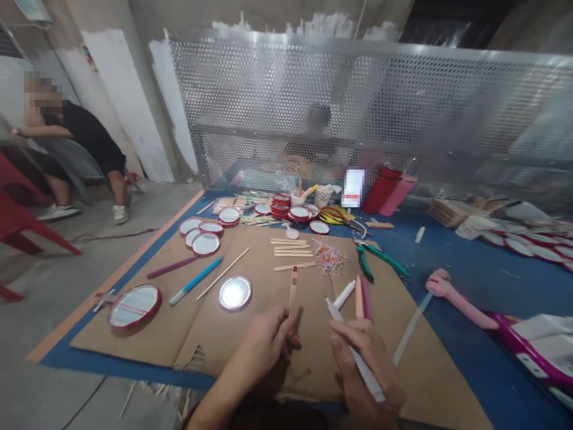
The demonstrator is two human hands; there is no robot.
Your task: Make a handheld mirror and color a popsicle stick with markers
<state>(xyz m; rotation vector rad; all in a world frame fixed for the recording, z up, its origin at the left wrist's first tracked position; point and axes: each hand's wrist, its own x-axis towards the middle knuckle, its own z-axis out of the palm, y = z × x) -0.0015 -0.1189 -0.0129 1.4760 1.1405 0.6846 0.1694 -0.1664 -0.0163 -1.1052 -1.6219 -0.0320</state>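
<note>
Pinched upright in my left hand (274,335) is a wooden craft stick (292,292) with brown bands at its top end. My right hand (364,364) grips a white marker (356,346), its tip pointing up and left, apart from the stick. Just beyond the right hand lie another white marker (344,294), an orange marker (359,295) and a purple marker (366,298). Several loose craft sticks (293,253) rest beyond the left hand, beside a heap of coloured rubber bands (330,257). A round red-rimmed mirror (235,292) lies to the left.
Cardboard (201,322) covers part of the blue table (452,292). Green-handled pliers (380,260) lie at right, near a pink glue gun (461,298). Stacked mirrors (280,206) stand at the back before a perforated metal screen (250,107). A seated person (89,134) is at left.
</note>
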